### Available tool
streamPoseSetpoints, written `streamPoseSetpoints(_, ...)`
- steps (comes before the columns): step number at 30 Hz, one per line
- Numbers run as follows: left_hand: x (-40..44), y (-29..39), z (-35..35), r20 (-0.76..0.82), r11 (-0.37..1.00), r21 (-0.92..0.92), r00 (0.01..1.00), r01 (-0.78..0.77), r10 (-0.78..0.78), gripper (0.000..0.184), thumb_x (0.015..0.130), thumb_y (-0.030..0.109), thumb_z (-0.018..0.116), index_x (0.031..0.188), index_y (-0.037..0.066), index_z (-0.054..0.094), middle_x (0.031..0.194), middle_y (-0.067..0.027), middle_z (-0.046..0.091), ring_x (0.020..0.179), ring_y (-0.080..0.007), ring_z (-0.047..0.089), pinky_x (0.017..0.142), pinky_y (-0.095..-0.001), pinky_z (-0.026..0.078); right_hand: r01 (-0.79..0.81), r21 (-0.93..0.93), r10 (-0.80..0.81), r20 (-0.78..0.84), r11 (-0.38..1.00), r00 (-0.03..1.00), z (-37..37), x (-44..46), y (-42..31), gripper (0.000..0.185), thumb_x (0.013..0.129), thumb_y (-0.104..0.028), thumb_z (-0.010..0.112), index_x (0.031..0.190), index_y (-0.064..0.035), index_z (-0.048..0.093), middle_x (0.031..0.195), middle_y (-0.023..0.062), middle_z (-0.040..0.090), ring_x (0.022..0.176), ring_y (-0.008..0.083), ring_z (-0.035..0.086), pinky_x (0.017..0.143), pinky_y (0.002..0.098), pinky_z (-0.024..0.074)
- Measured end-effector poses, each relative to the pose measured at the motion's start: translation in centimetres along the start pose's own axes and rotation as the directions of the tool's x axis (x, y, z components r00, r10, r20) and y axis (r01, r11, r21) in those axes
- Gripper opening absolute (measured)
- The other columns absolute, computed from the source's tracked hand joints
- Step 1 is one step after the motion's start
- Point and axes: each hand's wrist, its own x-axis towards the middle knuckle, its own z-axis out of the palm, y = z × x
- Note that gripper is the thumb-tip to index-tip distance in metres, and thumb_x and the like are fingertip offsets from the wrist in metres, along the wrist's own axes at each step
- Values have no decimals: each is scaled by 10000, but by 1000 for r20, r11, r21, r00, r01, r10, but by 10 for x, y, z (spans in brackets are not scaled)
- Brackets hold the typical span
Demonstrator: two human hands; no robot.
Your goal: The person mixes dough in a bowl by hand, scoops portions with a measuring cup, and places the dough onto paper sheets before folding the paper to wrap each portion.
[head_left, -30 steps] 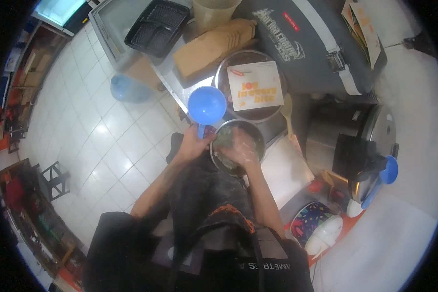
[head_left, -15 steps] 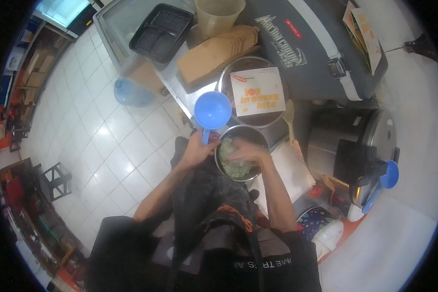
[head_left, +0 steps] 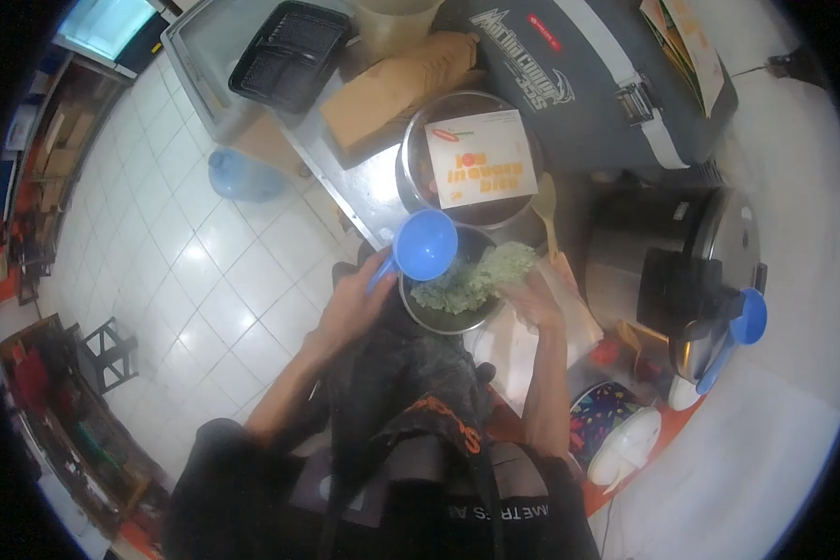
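My left hand [head_left: 350, 301] grips the handle of a blue plastic scoop [head_left: 427, 245], its cup over the far left edge of a steel bowl [head_left: 450, 330]. Between the fingers of my right hand [head_left: 536, 297] is a pale green lettuce leaf [head_left: 502, 268], lifted at the bowl's right rim. More lettuce [head_left: 441, 294] lies in the bowl, partly behind the scoop. The bowl sits just in front of my body, and neither hand hides its near rim.
Behind the bowl, a steel pot [head_left: 407, 161] has a printed card [head_left: 483, 159] across its top. Brown cardboard [head_left: 392, 93], a black tray [head_left: 289, 56] and a grey cooler box [head_left: 588, 84] stand beyond. A large cooker [head_left: 625, 252] and a wooden spoon [head_left: 547, 210] are at right.
My right hand has come up out of the bowl and moved right with lettuce in it. The blue scoop has shifted right and nearer, partly over the bowl.
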Motion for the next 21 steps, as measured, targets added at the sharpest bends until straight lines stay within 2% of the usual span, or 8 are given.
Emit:
streamPoseSetpoints(5, -4, 2, 8, 171, 982, 137, 980, -130, 106, 493, 1062, 277, 559, 1490, 40, 495, 949, -284, 713, 843, -430, 715, 754, -461, 521, 179, -287, -163, 79, 941, 984, 19, -34, -56, 585, 866, -212, 805, 1341, 28, 565, 1225, 160, 694, 1167, 261, 653, 1017, 382, 506)
streamPoseSetpoints(7, -6, 14, 8, 202, 984, 150, 977, -99, 68, 476, 1062, 268, 558, 1474, 35, 512, 971, -301, 705, 875, -446, 709, 767, -458, 524, 63, -739, -13, 72, 671, 997, 41, -39, -89, 648, 890, -331, 768, 1363, 46, 538, 1279, 259, 662, 1205, 392, 637, 1030, 420, 496)
streamPoseSetpoints(8, -6, 18, 8, 228, 984, 163, 973, -66, 28, 459, 1062, 260, 558, 1459, 31, 530, 993, -318, 697, 907, -462, 702, 780, -456, 527, 57, -736, -12, 66, 675, 998, 48, -39, -78, 648, 890, -331, 768, 1363, 46, 538, 1279, 259, 662, 1205, 392, 637, 1030, 420, 496)
streamPoseSetpoints(10, -7, 2, 15, 201, 982, 139, 975, -125, 96, 456, 1061, 256, 562, 1456, 29, 534, 970, -308, 699, 858, -431, 708, 775, -440, 528, 285, -742, -347, 75, 607, 935, 62, -40, -62, 721, 856, -426, 773, 1374, 30, 564, 1327, 255, 634, 1188, 426, 633, 1065, 412, 458)
streamPoseSetpoints(15, -10, -1, 11, 228, 1000, 24, 974, 14, -19, 476, 1035, 233, 596, 1459, 28, 530, 1152, -297, 696, 1043, -469, 679, 903, -448, 530, 266, -589, -326, 5, 763, 945, 74, -68, -50, 522, 976, -187, 627, 1435, 29, 505, 1416, 283, 565, 1350, 428, 514, 1127, 470, 412)
streamPoseSetpoints(17, -11, -8, 13, 229, 1000, -14, 973, -9, 12, 462, 1037, 229, 595, 1460, 53, 539, 1137, -295, 698, 1047, -455, 687, 897, -438, 530, 378, -801, -530, 90, 464, 843, 93, -61, -13, 509, 928, -33, 575, 1428, 37, 509, 1411, 301, 560, 1336, 453, 528, 1145, 504, 395)
streamPoseSetpoints(20, -11, 10, 5, 244, 992, 119, 968, 37, -66, 449, 1037, 230, 596, 1459, 83, 552, 1081, -299, 702, 988, -443, 703, 873, -445, 530, 308, -931, -404, 209, 197, 891, 107, -45, 6, 454, 933, -39, 562, 1386, -21, 543, 1344, 261, 610, 1344, 436, 507, 1156, 485, 398)
streamPoseSetpoints(21, -11, 9, 2, 248, 991, 125, 966, 39, -69, 449, 1037, 230, 596, 1459, 83, 552, 1081, -299, 702, 988, -443, 703, 873, -445, 530, 342, -903, -456, 198, 258, 868, 105, -46, 9, 420, 905, -30, 561, 1323, -47, 595, 1316, 231, 634, 1266, 425, 570, 1114, 476, 444)
